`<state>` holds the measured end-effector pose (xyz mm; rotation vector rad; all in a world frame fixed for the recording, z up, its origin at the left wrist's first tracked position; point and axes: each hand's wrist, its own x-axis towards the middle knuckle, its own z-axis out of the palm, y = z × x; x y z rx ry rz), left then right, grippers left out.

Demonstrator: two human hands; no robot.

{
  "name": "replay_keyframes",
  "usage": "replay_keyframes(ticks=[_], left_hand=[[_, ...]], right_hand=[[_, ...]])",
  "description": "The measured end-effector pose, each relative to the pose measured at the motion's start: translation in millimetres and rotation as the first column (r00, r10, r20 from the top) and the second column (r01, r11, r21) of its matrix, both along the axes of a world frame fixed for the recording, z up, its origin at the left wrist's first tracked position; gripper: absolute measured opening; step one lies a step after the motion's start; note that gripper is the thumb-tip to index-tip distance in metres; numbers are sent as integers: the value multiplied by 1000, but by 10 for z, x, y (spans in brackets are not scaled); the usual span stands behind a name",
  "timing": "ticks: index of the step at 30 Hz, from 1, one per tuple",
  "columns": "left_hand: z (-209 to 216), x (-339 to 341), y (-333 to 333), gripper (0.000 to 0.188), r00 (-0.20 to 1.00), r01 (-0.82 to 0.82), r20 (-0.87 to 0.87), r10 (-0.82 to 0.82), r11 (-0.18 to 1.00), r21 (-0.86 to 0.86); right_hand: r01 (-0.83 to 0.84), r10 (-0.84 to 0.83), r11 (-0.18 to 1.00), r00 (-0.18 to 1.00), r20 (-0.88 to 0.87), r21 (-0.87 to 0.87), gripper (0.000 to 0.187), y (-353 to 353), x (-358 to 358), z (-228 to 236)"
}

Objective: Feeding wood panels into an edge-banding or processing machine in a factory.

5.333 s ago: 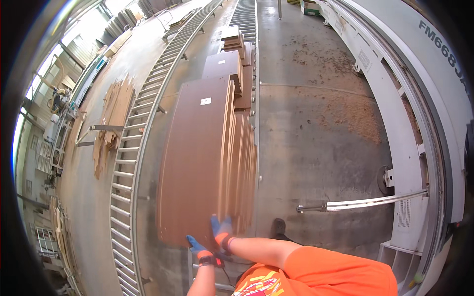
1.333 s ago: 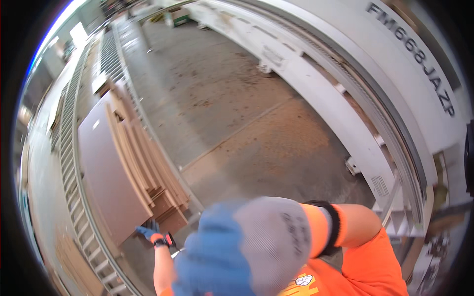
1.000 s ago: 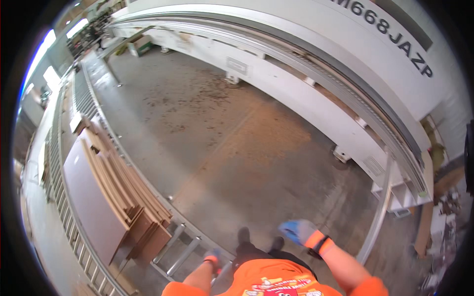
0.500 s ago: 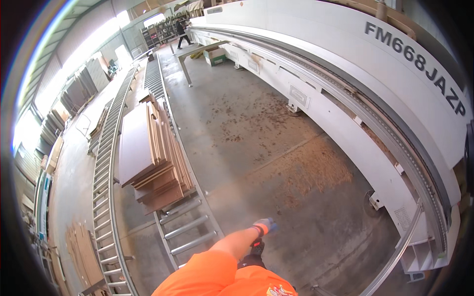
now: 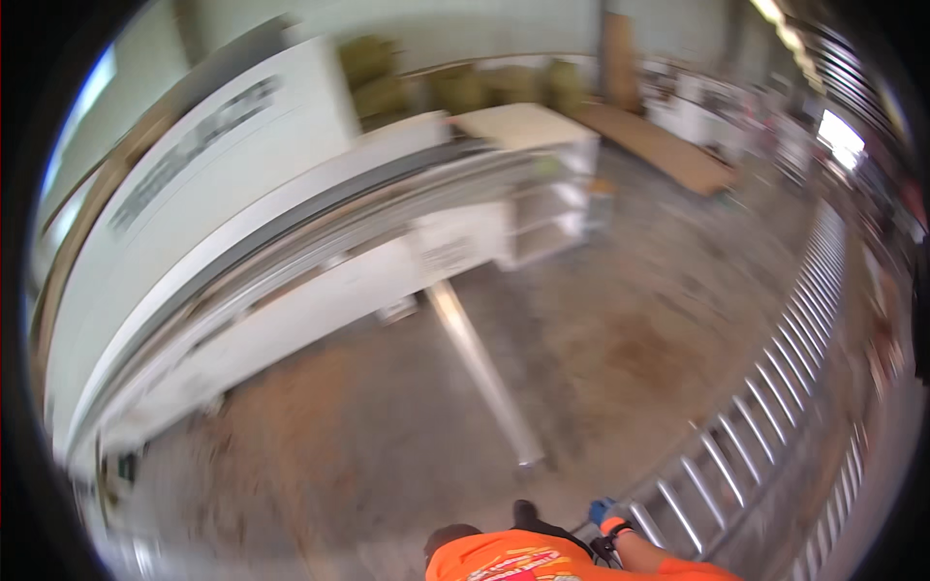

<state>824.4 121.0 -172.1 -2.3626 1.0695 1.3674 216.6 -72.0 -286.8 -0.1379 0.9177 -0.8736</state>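
well, the right hand [image 5: 602,510] is down low, in a blue glove with an orange cuff, just beside the near end of a roller track [image 5: 701,491]. i can't tell if it touches the track or only hangs next to it. i can't tell if its fingers are wide or narrow, because the glove looks small and blurry. i see no thing held in it. the left hand is out of sight, so i can't say what its fingers do.

the roller track is on the person's right side. it starts by the glove and goes up and away, with its silver rollers lying across it like ladder steps. more rollers [image 5: 831,518] show past it, near the edge. in front, a long metal bar [image 5: 481,373] sticks out from the white machine [image 5: 320,116] over the grey floor [image 5: 620,261]. a dark shoe [image 5: 524,510] peeks out past the orange shirt [image 5: 523,559].

a lot looks smeared, so i think the head is turning. to me, this step looks like standing or walking by the track, not lifting. i'd say the next move calls for careful feet near the bar, and a hand kept mindful of the rollers.
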Motion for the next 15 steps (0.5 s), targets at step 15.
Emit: replay_keyframes(ticks=[15], left_hand=[[-322, -2014, -4565, 92, 358, 933, 92, -929, 354, -62]], right_hand=[[-283, 633, 636, -339, -696, 718, 29, 2015, -891, 529]])
